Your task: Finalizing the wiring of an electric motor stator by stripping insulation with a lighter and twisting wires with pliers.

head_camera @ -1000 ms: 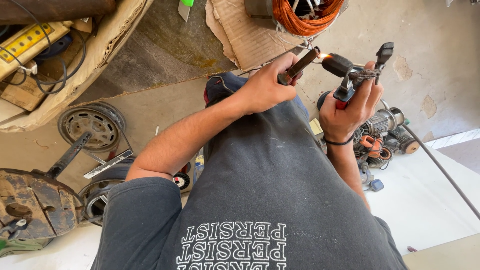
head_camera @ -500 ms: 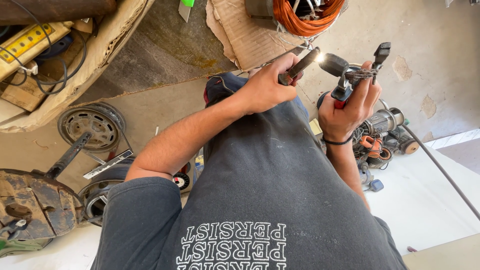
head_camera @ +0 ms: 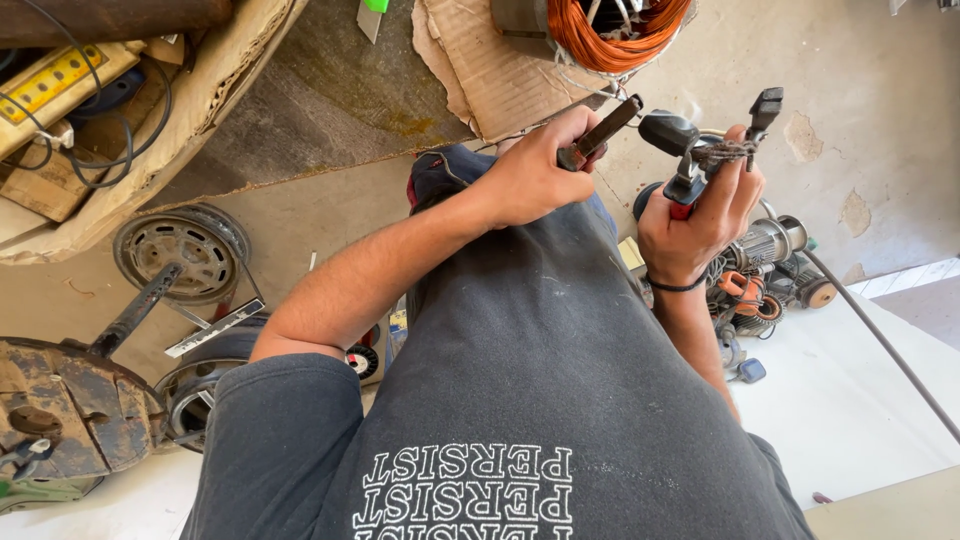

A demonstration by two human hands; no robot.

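My left hand (head_camera: 530, 178) grips a thin dark brown stick-like tool (head_camera: 603, 131), its tip pointing right toward a black rounded head (head_camera: 668, 130). That head belongs to a red-and-black tool held in my right hand (head_camera: 698, 218). The same hand also holds up a black clip (head_camera: 765, 106) with a strand of twisted grey wire (head_camera: 722, 152) running across it. The two hands are close together, raised in front of my dark grey shirt (head_camera: 560, 380). What exactly the right-hand tool is stays unclear.
A coil of orange copper wire (head_camera: 612, 25) rests on torn cardboard (head_camera: 480, 75) on the concrete floor. Metal wheel discs (head_camera: 180, 250) and a rusty machine part (head_camera: 60, 410) lie left. Motor parts (head_camera: 765, 250) and a long thin rod (head_camera: 885, 345) lie right.
A bright glow between the stick's tip and the black head, visible one second ago, is gone now. Both hands stay almost in place.
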